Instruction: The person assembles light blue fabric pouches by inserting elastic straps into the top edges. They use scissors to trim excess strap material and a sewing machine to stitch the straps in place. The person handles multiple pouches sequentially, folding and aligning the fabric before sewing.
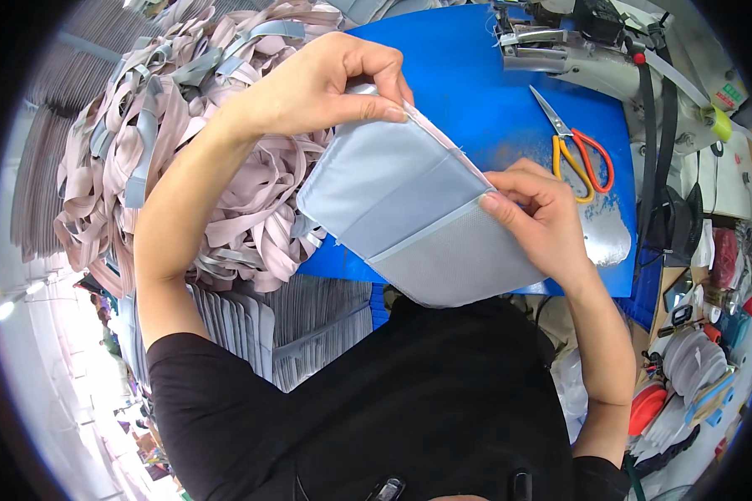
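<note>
Fabric panel (pixel 409 209), pale blue-grey, held up in front of the person's chest and above the blue desk (pixel 493 92), tilted so its long edge runs from upper middle down to the right. It shows three bands: a smooth upper part, a darker strip across the middle, and a mesh-like lower part with a rounded bottom edge. A thin pink trim runs along its far edge.

Left hand (pixel 326 79) comes in from the left, forearm raised and wrist bent over, fingers curled down and its grip closed on the panel's top corner, thumb pressing against the fingertips. Right hand (pixel 539 213) sits lower on the right, forearm rising from the bottom edge, its grip pinched on the trimmed edge near the darker strip, thumb on top.

The panel's back face is hidden, and so are the undersides of both hands' fingers. The lower rim of the panel overlaps the person's black shirt (pixel 409 401).

Just behind the left arm lies a big tangled heap of pink and grey straps (pixel 184 125). Scissors with orange and yellow handles (pixel 581 150) lie on the desk, well apart from the right hand. A sewing machine (pixel 576 42) stands at the upper right, partly cut off. Clutter at the right edge is too small and bent to make out.
</note>
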A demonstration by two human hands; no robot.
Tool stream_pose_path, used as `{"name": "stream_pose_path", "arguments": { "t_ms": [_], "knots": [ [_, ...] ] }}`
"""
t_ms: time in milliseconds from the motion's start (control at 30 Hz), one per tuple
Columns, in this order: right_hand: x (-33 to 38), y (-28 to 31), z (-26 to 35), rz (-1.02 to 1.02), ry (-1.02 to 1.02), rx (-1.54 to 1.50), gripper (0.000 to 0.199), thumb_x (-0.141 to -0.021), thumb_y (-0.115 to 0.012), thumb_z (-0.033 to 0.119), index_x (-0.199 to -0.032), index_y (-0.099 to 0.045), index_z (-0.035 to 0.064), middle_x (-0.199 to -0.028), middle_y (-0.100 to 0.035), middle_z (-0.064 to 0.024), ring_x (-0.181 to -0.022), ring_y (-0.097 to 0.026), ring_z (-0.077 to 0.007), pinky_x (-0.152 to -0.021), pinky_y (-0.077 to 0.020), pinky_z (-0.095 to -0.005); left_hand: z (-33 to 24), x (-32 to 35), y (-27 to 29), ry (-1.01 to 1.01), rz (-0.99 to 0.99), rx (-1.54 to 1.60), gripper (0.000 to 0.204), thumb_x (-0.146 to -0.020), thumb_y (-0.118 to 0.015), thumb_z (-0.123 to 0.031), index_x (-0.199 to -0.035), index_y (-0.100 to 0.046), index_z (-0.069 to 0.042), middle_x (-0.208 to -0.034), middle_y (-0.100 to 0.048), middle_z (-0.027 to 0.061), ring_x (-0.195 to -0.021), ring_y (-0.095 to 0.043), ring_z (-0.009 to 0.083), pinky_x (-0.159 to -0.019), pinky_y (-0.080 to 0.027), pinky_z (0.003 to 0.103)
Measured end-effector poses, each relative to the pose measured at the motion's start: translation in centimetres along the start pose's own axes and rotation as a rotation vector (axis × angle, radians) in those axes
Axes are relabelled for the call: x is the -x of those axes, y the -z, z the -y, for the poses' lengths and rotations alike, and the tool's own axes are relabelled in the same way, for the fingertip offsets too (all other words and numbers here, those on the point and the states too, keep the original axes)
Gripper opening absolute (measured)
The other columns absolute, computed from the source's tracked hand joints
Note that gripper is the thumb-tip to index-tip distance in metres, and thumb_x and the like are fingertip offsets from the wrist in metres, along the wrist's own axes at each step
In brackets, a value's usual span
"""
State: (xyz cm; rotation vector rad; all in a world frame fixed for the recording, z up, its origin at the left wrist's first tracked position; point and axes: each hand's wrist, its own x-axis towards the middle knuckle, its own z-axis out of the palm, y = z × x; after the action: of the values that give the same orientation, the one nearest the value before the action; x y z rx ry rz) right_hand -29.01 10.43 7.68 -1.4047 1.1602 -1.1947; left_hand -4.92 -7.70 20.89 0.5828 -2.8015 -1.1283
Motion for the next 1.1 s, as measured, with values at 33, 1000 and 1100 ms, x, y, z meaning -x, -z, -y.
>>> {"name": "stream_pose_path", "arguments": {
  "t_ms": [33,1000,1100],
  "knots": [
    [0.0,-0.1,-0.1,-0.006,-0.004,-0.006,0.025,-0.091,-0.079,0.011,-0.114,-0.078,0.0022,-0.089,-0.065,-0.0056,-0.077,-0.060,-0.0109,-0.071,-0.0482,-0.0251,0.1,0.1,-0.1,-0.001,-0.009,0.008,0.021,-0.090,-0.081,-0.013,-0.083,-0.065,-0.001,-0.090,-0.072,0.0087,-0.091,-0.068,0.0162,-0.082,-0.052,0.030],
    [-7.2,2.0,-1.2,-0.190,-0.241,-0.475,0.016,-0.099,-0.073,0.016,-0.100,-0.074,0.0000,-0.080,-0.068,0.0028,-0.070,-0.055,-0.0009,-0.064,-0.0438,-0.0199,8.7,-12.3,3.5,0.077,-0.067,-0.012,0.020,-0.093,-0.078,-0.017,-0.093,-0.068,0.001,-0.092,-0.071,0.0046,-0.084,-0.062,0.0102,-0.078,-0.049,0.027],
    [-8.6,2.5,-1.0,-0.237,-0.276,-0.430,0.018,-0.098,-0.074,0.017,-0.103,-0.075,-0.0003,-0.080,-0.068,0.0028,-0.070,-0.055,-0.0018,-0.065,-0.0444,-0.0200,9.8,-13.7,2.9,0.006,-0.184,0.049,0.020,-0.091,-0.078,-0.017,-0.090,-0.070,0.001,-0.080,-0.070,0.0026,-0.076,-0.060,0.0078,-0.070,-0.048,0.027]
  ]
}}
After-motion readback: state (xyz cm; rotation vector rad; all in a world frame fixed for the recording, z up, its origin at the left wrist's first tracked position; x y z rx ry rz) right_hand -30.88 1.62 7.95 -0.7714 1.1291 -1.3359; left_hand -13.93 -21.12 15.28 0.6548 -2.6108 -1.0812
